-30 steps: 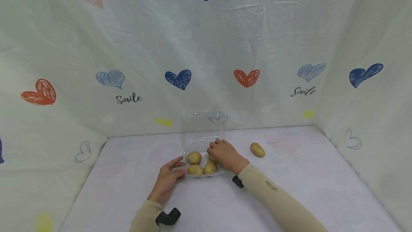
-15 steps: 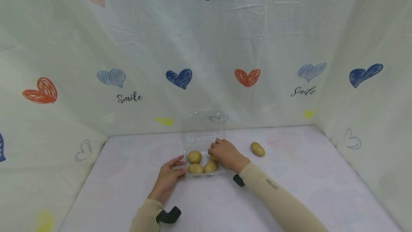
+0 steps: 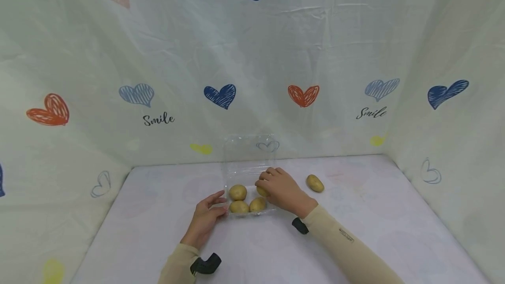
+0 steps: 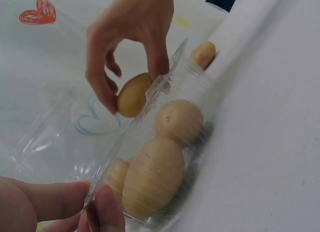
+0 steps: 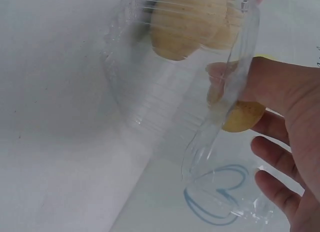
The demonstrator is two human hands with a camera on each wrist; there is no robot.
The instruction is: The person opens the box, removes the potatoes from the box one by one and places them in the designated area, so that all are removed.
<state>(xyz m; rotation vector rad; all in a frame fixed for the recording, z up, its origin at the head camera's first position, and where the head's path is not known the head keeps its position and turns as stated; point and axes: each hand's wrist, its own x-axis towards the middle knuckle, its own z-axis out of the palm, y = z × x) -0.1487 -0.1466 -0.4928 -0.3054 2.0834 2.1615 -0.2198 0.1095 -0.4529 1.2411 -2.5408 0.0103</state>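
Note:
A clear plastic clamshell container stands with its lid raised at the back. Inside lie three potatoes, two stacked at the left and one at the front. My left hand pinches the container's left rim between thumb and fingers. Over the right part of the container, my right hand holds another potato between thumb and fingertips. In the left wrist view this potato is at rim height, partly behind the clear wall. The right hand's other fingers are spread behind it.
One loose potato lies on the white tabletop, to the right of the container. A pale curtain printed with hearts rises behind the table and at both sides. Dark wrist mounts sit on the sleeves.
My right wrist and forearm have shifted slightly to the right, while the fingers stay on the potato over the container. The left hand keeps its place at the rim.

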